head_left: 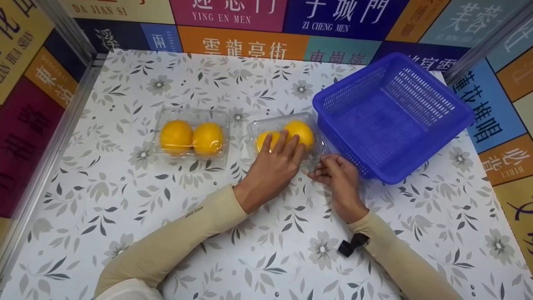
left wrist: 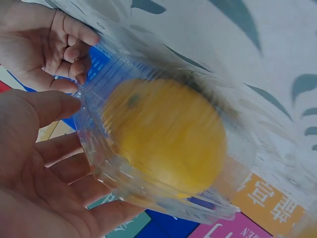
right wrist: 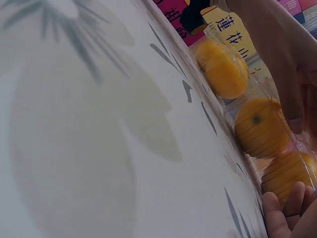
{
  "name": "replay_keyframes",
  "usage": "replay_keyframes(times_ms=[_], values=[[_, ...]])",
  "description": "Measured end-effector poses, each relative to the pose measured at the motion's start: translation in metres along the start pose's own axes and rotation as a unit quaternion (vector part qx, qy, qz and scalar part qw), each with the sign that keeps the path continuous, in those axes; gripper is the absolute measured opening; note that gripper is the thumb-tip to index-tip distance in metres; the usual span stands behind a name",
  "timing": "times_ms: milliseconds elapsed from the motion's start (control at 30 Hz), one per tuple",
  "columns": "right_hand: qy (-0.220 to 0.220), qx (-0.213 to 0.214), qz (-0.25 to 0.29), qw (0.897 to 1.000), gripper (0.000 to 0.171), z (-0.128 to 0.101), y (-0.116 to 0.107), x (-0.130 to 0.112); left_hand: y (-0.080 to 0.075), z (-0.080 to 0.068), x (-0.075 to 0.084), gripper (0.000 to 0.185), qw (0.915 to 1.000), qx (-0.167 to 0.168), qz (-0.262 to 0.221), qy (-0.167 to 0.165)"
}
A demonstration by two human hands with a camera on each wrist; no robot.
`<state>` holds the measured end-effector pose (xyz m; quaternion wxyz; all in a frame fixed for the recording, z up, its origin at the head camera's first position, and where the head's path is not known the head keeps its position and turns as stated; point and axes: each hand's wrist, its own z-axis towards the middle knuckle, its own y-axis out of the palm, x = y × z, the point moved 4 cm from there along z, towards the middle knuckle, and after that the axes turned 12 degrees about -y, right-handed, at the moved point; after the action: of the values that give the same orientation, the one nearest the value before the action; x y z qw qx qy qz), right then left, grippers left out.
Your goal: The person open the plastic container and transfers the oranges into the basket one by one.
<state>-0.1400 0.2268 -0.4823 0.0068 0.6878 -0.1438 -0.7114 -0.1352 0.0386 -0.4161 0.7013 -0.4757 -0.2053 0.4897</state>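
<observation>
Head view showed the left hand (head_left: 272,166) flat, fingers straight, on the clear box (head_left: 285,137) of oranges, while the right hand (head_left: 338,177) pinched its near corner.

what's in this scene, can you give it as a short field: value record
left hand: fingers straight, pressing on top of the right clamshell box
right hand: pinching that box's near right corner
right clamshell box: clear plastic, two oranges inside, beside the basket
left clamshell box: clear, two oranges, lying apart and untouched
basket: blue plastic, nothing visible inside
table: white cloth with grey flower print
</observation>
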Motion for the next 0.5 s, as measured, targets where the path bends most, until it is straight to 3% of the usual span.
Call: replay_keyframes(times_ms=[133,333,500], values=[[-0.002,-0.006,-0.001,1.000,0.025,0.000,0.000,0.001,0.000,-0.005,-0.005,0.033,0.9998,0.020,0.006,0.000],[-0.001,-0.003,-0.003,1.000,0.024,0.000,0.000,0.001,0.000,-0.014,-0.014,0.038,1.0000,0.003,0.001,-0.006],[0.003,0.002,-0.003,1.000,0.023,0.000,0.000,0.000,0.000,-0.022,-0.022,0.039,0.9990,0.001,-0.009,-0.043]])
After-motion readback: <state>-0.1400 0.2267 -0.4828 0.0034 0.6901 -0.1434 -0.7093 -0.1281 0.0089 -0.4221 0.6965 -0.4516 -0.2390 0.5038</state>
